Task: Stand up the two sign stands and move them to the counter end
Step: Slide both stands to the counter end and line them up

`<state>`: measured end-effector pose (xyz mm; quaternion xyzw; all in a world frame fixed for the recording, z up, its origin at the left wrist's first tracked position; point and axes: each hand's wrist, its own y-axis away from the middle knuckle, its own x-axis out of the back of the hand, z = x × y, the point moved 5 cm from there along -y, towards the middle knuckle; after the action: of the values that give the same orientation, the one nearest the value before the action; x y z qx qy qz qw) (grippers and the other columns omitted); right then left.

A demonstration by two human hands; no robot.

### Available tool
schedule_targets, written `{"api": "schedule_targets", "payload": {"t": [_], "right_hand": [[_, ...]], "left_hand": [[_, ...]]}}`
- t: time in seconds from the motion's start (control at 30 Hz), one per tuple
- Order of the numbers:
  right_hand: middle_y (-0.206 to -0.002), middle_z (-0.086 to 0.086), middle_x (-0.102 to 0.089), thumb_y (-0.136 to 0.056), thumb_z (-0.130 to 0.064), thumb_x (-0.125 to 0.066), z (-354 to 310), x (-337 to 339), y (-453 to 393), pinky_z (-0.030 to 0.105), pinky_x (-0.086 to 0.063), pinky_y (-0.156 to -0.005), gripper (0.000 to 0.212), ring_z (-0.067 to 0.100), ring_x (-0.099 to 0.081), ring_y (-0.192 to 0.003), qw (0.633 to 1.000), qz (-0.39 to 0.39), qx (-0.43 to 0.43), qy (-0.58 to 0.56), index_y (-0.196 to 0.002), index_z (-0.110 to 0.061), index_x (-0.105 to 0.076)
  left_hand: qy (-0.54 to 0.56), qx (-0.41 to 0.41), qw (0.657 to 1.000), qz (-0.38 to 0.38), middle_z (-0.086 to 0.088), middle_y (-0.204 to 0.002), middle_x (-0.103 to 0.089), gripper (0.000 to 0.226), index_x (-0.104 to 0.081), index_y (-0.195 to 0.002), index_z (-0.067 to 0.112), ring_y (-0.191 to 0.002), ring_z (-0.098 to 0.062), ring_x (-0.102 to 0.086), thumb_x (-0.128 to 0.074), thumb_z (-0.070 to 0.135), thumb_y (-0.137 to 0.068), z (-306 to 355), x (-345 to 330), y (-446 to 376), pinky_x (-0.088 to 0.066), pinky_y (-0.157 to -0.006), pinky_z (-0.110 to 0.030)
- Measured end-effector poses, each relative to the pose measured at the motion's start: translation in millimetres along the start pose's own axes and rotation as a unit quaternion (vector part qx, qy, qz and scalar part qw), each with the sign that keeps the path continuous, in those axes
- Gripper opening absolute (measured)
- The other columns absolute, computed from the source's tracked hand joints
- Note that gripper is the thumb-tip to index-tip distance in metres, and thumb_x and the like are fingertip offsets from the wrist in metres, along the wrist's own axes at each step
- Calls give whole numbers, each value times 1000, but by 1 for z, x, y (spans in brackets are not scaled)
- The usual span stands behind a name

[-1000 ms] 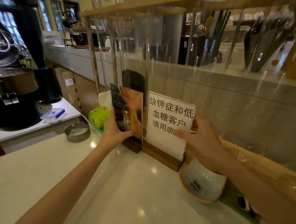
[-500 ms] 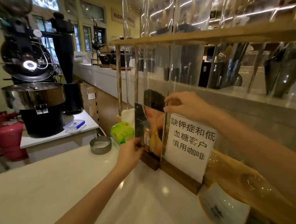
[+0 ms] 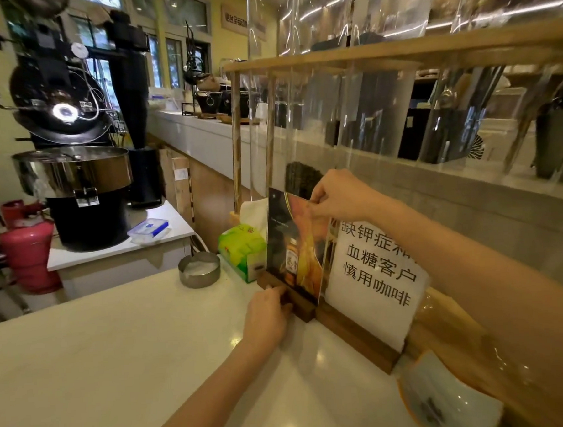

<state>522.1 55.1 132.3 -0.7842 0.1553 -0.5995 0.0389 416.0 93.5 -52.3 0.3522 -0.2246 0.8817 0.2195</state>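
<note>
Your left hand (image 3: 266, 315) grips the picture sign stand (image 3: 293, 252) base; your right hand (image 3: 338, 195) pinches its top.

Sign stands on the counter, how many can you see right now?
2. The picture sign stand stands upright beside the green tissue pack; the white text sign stand stands right next to it, on its other side. None looks hidden.

Two sign stands (image 3: 295, 245) (image 3: 374, 273); two hands (image 3: 266, 315) (image 3: 341, 197); one ashtray (image 3: 199, 269).
</note>
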Motion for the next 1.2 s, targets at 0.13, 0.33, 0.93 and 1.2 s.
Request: {"api": "schedule_targets", "payload": {"t": [0.13, 0.33, 0.93, 1.2], "right_hand": [[-86, 17, -72, -79, -20, -66, 5, 0, -2, 35, -54, -71, 22, 28, -67, -81, 1000, -2, -7, -3, -88, -1, -72], [-65, -1, -62, -77, -18, -67, 11, 0, -6, 15, -36, -48, 18, 4, -50, -53, 999, 8, -30, -18, -86, -3, -72], [-92, 9, -69, -76, -12, -68, 25, 2, -9, 14, -38, -55, 22, 12, -57, -78, 995, 60, -59, -49, -95, 0, -70], [-97, 15, -70, -79, -25, -66, 25, 4, -6, 26, -47, -64, 26, 22, -63, -85, 997, 38, -61, -21, -91, -2, -71]], "left_hand": [[-6, -9, 1000, -1, -9, -115, -65, 31, -61, -116, 18, -104, -23, -59, -54, 16, -86, 1, -5, -3, -46, -90, -30], [-15, -11, 1000, -14, -13, -121, -61, 35, -56, -123, 15, -110, -26, -56, -52, 16, -88, 5, -11, -11, -43, -94, -31], [-1, 0, 998, -55, -17, -134, -53, 45, -50, -128, 13, -126, -27, -46, -58, 17, -84, 8, -24, -24, -37, -104, -32], [-11, -16, 997, -72, -17, -123, -56, 36, -56, -120, 10, -113, -29, -53, -57, 18, -85, 10, -24, -22, -43, -92, -33]]}}
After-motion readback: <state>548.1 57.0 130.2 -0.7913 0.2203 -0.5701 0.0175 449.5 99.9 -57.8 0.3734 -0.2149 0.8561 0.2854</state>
